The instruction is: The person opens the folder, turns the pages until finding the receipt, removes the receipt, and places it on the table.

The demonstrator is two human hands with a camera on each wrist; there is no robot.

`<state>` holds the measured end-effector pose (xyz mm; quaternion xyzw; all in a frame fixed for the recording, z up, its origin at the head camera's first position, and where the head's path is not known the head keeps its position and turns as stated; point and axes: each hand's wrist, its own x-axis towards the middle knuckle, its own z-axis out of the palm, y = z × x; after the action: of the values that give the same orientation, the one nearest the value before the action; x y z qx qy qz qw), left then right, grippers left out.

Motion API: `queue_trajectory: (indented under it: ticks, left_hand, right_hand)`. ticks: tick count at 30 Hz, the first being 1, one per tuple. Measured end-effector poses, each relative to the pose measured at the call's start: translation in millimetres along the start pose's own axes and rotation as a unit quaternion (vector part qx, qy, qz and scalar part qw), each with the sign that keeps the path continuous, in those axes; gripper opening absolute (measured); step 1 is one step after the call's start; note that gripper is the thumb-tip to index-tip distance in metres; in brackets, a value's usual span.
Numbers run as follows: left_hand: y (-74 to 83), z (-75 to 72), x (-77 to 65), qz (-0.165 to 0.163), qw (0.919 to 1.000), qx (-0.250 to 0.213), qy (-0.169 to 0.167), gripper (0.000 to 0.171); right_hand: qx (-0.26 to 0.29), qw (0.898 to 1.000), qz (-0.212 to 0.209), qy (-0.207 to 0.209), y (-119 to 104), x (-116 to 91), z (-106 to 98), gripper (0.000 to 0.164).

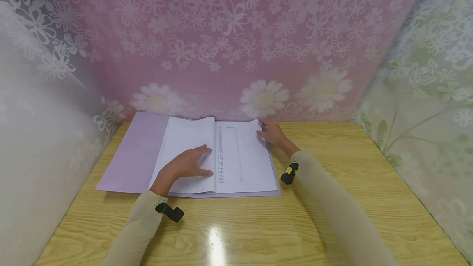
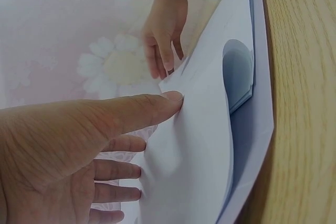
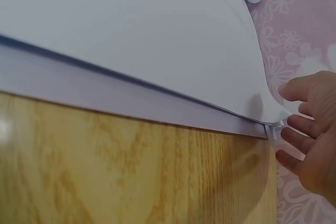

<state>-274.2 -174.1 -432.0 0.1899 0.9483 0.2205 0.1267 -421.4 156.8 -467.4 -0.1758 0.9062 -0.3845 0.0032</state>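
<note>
Right hand [image 1: 274,133] at white printed page [image 1: 254,157]

A seemingly wooden table [image 1: 354,151] bears an open lilac folder [image 1: 134,151].

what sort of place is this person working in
Probably a small screened-off desk space: there's a wood-grain table, a pink flower-print backdrop behind it, and an open lilac folder of papers on top.

Folder [image 1: 129,155] on the tabletop [image 1: 351,167], just before the backdrop [image 1: 221,52]; inside it, loose-edged sheets [image 1: 188,134] lie left, a printed page [image 1: 255,159] right. Left hand [image 1: 187,162] over the sheets, right hand [image 1: 274,132] at the page's far right corner!
</note>
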Motion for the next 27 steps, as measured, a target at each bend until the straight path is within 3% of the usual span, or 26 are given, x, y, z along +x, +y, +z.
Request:
queue_trajectory:
  ticks: [8,18,27]
  left_hand:
    - [0.3,-0.5,-0.2,0.001,1.0000,0.002,0.000,0.084]
    - [-0.7,-0.1,0.1,0.000,1.0000,0.008,0.000,0.084]
    - [-2.6,1.0,0.0,-0.001,1.0000,0.007,0.001,0.084]
  right_hand:
    - [0.088,0.995,-0.036,0.034,-3,-1,0,0.052]
    - [0.142,0.988,-0.008,0.053,4,1,-5,0.052]
    - [0.208,0.978,0.011,0.026,9,-3,-14,0.046]
